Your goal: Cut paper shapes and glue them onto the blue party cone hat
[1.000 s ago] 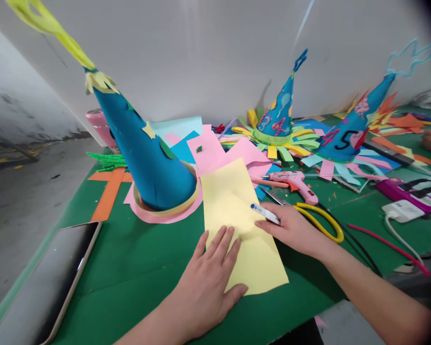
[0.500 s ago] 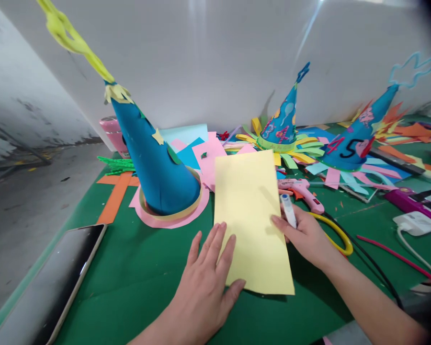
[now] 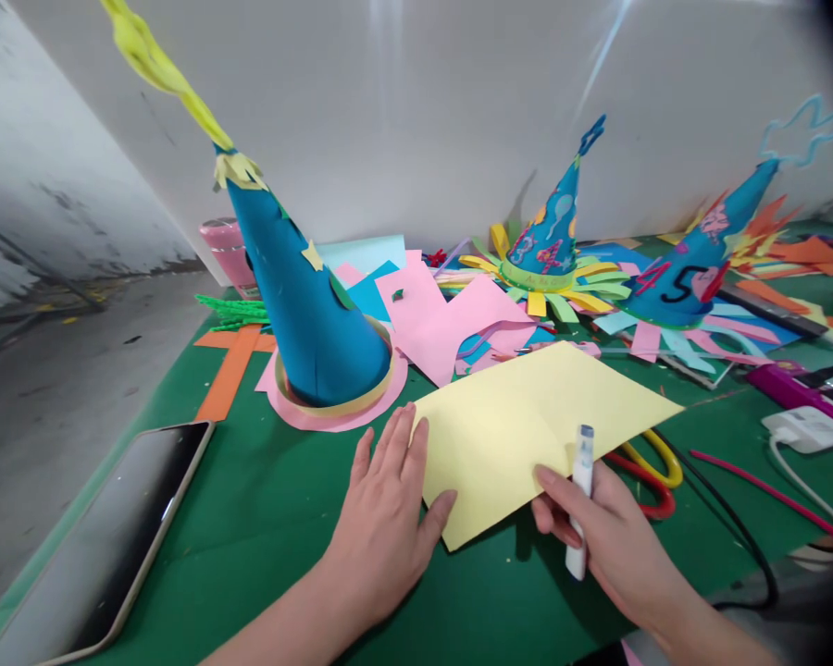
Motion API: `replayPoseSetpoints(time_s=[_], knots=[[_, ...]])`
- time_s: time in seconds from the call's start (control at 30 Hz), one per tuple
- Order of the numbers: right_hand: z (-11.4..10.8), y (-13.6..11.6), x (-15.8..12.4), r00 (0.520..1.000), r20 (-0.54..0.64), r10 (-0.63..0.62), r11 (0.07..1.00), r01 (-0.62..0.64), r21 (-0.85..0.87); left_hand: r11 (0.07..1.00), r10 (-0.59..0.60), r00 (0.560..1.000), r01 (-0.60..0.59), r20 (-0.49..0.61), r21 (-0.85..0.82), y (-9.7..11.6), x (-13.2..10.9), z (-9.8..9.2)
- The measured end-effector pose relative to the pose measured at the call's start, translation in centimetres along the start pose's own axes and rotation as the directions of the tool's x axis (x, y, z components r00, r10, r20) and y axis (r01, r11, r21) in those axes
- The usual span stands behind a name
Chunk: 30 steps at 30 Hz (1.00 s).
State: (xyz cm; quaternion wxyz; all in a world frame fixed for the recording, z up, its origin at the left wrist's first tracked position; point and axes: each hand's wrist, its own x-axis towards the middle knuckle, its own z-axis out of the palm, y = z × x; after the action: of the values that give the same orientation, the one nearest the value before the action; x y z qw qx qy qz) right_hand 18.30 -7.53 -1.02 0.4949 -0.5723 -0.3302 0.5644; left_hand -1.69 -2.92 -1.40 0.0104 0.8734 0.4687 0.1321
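A sheet of pale yellow paper (image 3: 506, 425) lies turned slantwise in front of me. My left hand (image 3: 381, 518) rests flat at the sheet's left edge, fingers outstretched. In my right hand (image 3: 617, 527) is a white marker (image 3: 583, 486) with a blue-grey end, held upright between thumb and fingers. That same thumb touches the sheet's near edge. Left of the paper stands a tall blue cone hat (image 3: 305, 314) with a pink brim and a twisted yellow pipe-cleaner top. Red and yellow scissor handles (image 3: 656, 481) show from under the paper's right side.
A phone (image 3: 104, 546) lies at the table's left edge, near orange paper strips (image 3: 232, 375). Behind are pink paper scraps (image 3: 423, 319) and two decorated blue hats (image 3: 545, 231) with fringed brims. At right lie a purple power strip (image 3: 791, 393), a white charger (image 3: 805, 430) and cables.
The yellow sheet has turned clockwise from upright to slanting, uncovering pink scraps behind it. My right hand has come nearer and lower with the marker; my left hand has shifted slightly left.
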Motion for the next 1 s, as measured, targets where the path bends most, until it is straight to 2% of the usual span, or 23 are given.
replayPoseSetpoints(time_s=[0.13, 0.2, 0.3, 0.37, 0.43, 0.5, 0.53, 0.57, 0.6, 0.7, 0.77, 0.8, 0.87, 0.93, 0.97, 1.0], knots=[[-0.3, -0.4, 0.4, 1.000, 0.003, -0.028, 0.999, 0.028, -0.023, 0.995, -0.070, 0.995, 0.065, -0.065, -0.077, -1.3, -0.1, -0.5], [-0.9, -1.1, 0.7, 0.997, 0.052, -0.055, 0.993, 0.060, -0.098, 0.991, -0.070, 0.990, 0.055, -0.119, -0.118, -1.8, -0.1, -1.1], [-2.2, -2.8, 1.8, 0.974, 0.174, -0.147, 0.941, 0.192, -0.277, 0.984, 0.054, 0.964, -0.096, -0.261, -0.151, -2.1, -0.6, -2.4], [-2.9, -4.3, 3.0, 0.940, 0.288, -0.183, 0.855, 0.297, -0.425, 0.966, 0.189, 0.930, -0.233, -0.315, -0.108, -1.8, -1.2, -3.3], [-3.2, -5.9, 4.7, 0.884, 0.454, -0.110, 0.766, 0.367, -0.529, 0.935, 0.328, 0.906, -0.351, -0.268, -0.043, -1.1, -1.8, -4.1], [-2.8, -7.2, 6.3, 0.789, 0.613, 0.037, 0.714, 0.408, -0.569, 0.872, 0.478, 0.851, -0.489, -0.217, 0.001, 0.1, -2.1, -4.4], [-2.3, -7.7, 7.1, 0.744, 0.662, 0.086, 0.672, 0.448, -0.590, 0.837, 0.541, 0.826, -0.548, -0.157, 0.003, 0.7, -2.2, -4.3], [-1.7, -8.1, 7.7, 0.702, 0.701, 0.126, 0.619, 0.497, -0.609, 0.806, 0.590, 0.806, -0.591, -0.042, -0.020, 1.4, -2.1, -4.1], [-0.9, -8.4, 8.2, 0.671, 0.728, 0.143, 0.563, 0.550, -0.617, 0.773, 0.633, 0.774, -0.632, 0.007, -0.054, 2.0, -2.0, -3.8], [1.7, -8.8, 9.2, 0.598, 0.788, 0.148, 0.404, 0.691, -0.600, 0.786, 0.618, 0.779, -0.606, 0.109, -0.127, 3.1, -1.5, -2.4], [3.1, -8.8, 9.6, 0.590, 0.801, 0.099, 0.344, 0.735, -0.584, 0.849, 0.527, 0.826, -0.501, 0.199, -0.168, 3.1, -1.1, -1.6], [3.5, -8.7, 9.7, 0.603, 0.796, 0.054, 0.323, 0.744, -0.585, 0.877, 0.478, 0.844, -0.445, 0.244, -0.182, 3.0, -0.9, -1.3], [3.6, -8.7, 9.8, 0.673, 0.728, -0.131, 0.350, 0.718, -0.601, 0.912, 0.407, 0.862, -0.367, 0.302, -0.181, 2.3, -0.8, -1.1], [3.0, -8.6, 9.7, 0.746, 0.552, -0.373, 0.457, 0.665, -0.590, 0.925, 0.378, 0.869, -0.347, 0.318, -0.153, 1.5, -1.0, -1.4], [2.6, -8.4, 9.5, 0.776, 0.447, -0.445, 0.544, 0.631, -0.554, 0.928, 0.372, 0.874, -0.347, 0.312, -0.135, 1.0, -1.1, -1.6], [2.1, -8.3, 9.2, 0.808, 0.362, -0.465, 0.643, 0.589, -0.489, 0.931, 0.364, 0.883, -0.345, 0.296, -0.117, 0.7, -1.3, -1.9]])
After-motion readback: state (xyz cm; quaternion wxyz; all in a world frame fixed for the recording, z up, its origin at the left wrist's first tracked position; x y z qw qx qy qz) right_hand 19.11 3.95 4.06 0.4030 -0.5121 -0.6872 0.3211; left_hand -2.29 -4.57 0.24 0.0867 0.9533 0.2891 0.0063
